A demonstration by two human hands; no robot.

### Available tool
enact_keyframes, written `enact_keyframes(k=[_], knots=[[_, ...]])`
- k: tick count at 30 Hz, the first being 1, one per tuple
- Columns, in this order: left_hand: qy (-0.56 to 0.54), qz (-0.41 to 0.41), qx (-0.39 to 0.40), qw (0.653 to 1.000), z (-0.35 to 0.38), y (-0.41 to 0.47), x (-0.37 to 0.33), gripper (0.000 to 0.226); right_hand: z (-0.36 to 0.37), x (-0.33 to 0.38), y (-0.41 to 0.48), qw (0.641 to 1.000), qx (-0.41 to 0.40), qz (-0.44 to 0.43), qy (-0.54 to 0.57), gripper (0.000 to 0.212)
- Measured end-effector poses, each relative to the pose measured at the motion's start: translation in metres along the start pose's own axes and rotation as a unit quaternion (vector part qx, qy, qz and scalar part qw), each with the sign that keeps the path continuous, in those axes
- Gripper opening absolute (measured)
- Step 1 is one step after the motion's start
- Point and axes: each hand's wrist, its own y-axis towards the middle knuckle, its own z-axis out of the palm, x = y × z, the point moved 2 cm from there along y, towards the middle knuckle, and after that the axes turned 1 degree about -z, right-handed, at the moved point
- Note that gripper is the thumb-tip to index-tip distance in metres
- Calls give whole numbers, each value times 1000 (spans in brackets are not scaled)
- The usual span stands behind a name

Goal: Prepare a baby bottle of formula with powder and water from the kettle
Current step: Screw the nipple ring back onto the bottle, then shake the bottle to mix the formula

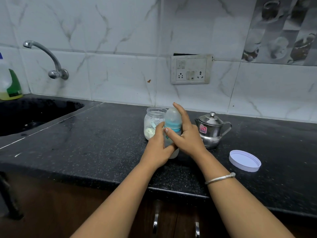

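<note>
At the counter's [103, 143] far left edge stands one green-labelled soap bottle [9, 83]. One tap [44, 54] curves over the one sink [25, 114] set into the back left corner.

Toward the middle of the counter, close to the back edge, stands one open powder jar [151, 119]. Pale powder lies at its bottom, with what looks like one blue scoop [152, 125] inside.

Just in front of the jar and to its right, the one baby bottle [173, 121] stands upright on the counter. Its long axis is vertical, and its teal collar and clear dome cap are on.

The left hand [157, 148] wraps the bottle's lower body from the left, fingers curled around it. The right hand [188, 138] comes in from the right. Its thumb lies across the front at the collar and its forefinger runs straight up beside the cap; the other fingers are hidden behind the bottle.

Both hands are thus on the bottle, the left low and the right high. Any twist of the collar or any lift would probably turn about that vertical axis, with the left hand as the anchor. I cannot tell how full the bottle is.

Right of the hands, one steel kettle [212, 129] stands with its lid on. Its spout points toward the bottle, and it is nearer the right hand. Further right, nearer the front edge, one white jar lid [245, 160] lies rim up.
</note>
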Motion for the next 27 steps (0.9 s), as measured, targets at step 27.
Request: enact_keyframes(k=[27], knots=[[-35,20,40,998,1,0,2,88,-5,-6,1,992,-23,53,108,90]])
